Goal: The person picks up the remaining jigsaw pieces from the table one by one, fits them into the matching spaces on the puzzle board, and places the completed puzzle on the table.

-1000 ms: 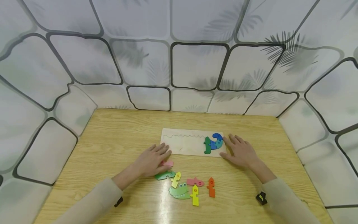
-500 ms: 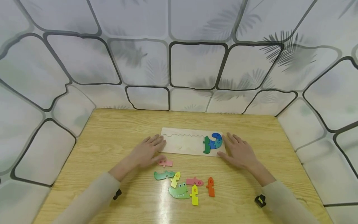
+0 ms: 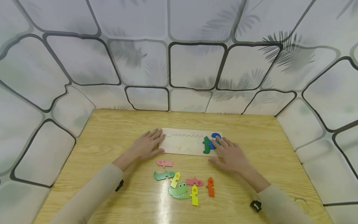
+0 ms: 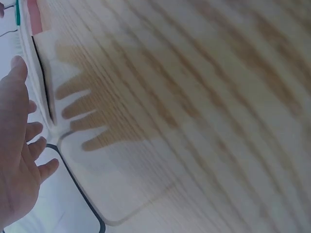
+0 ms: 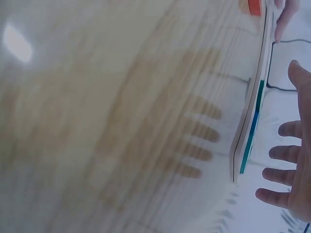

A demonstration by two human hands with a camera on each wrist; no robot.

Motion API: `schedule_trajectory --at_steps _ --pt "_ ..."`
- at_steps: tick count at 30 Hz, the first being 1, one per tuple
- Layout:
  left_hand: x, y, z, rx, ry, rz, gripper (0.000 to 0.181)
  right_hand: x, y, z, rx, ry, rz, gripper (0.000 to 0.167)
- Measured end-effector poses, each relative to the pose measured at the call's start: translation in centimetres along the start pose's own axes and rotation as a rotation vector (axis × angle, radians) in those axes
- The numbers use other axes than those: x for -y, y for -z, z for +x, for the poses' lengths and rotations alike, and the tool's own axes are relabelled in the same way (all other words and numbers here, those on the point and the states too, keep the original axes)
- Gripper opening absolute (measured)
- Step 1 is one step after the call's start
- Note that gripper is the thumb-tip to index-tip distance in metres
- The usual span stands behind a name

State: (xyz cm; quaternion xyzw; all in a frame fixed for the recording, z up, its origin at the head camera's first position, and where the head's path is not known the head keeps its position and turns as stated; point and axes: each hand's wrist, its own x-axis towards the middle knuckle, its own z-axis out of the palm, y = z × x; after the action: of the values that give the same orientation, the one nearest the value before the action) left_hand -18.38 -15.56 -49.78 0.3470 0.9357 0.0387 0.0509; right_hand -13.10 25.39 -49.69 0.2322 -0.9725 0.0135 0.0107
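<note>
A pale wooden puzzle board [image 3: 181, 145] lies between the two hands, with a green piece [image 3: 206, 145] and blue pieces [image 3: 212, 144] set at its right end. At the board's left edge the left hand [image 3: 144, 146] rests, fingers straight and spread. The right hand [image 3: 230, 155] is over the right end, its fingertips covering part of the blue pieces. In the right wrist view the right hand [image 5: 301, 155] shows spread fingers above the board [image 5: 248, 121], a gap visible between them. The left wrist view shows the left hand [image 4: 19, 141] holding nothing.
Nearer the person lie a pink piece [image 3: 165, 163], a green tail-like piece [image 3: 163, 175], two yellow pieces [image 3: 195, 196], another pink piece [image 3: 195, 181], an orange piece [image 3: 211, 187] and a crocodile head [image 3: 179, 192]. A patterned wall [image 3: 148, 62] borders the wooden table [image 3: 117, 124].
My left hand has moved up and left, off the nearer pink piece, to the board's left edge. My right hand has shifted left over the blue pieces. The board has moved slightly left.
</note>
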Motion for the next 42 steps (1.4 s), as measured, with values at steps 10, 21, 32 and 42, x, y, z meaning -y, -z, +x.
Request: schedule_trajectory --at_steps 10,21,32,42 --pt "0.9 -0.7 0.7 0.024 0.02 -0.009 0.079 1.9 -0.5 -0.3 -0.002 0.056 0.003 0.087" --pt "1.4 -1.5 0.6 0.03 0.029 -0.033 0.082 3.8 -0.4 -0.6 -0.015 0.096 0.005 0.086" --pt "1.3 -1.5 0.6 0.036 0.041 -0.033 0.082 5.8 0.5 -0.6 0.005 0.149 0.02 0.087" --pt "1.1 -1.5 0.5 0.047 0.054 -0.055 0.082 7.5 0.8 -1.1 -0.051 0.284 0.042 0.085"
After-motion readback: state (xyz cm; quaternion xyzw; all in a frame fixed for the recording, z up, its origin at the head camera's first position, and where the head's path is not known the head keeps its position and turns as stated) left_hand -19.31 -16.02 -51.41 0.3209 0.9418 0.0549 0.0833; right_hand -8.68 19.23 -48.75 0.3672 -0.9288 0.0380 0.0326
